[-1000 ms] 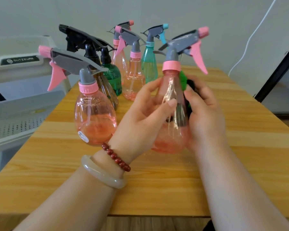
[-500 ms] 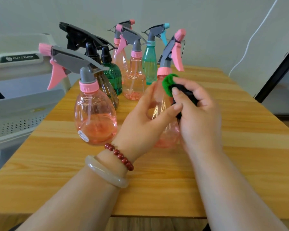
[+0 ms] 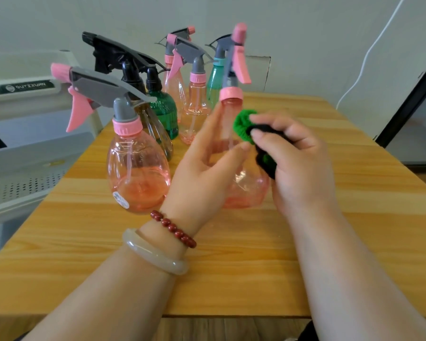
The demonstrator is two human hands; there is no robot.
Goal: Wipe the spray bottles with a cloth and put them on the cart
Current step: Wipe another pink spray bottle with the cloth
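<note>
As left hand grips bottle — right hand, cloth.

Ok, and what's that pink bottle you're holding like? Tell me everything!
The held spray bottle is clear pink plastic, pear-shaped, with a pink collar, grey sprayer head, pink trigger and nozzle. It stands upright over the wooden table. The left hand grips its body; the right hand presses a green-and-black cloth to its neck.
</note>
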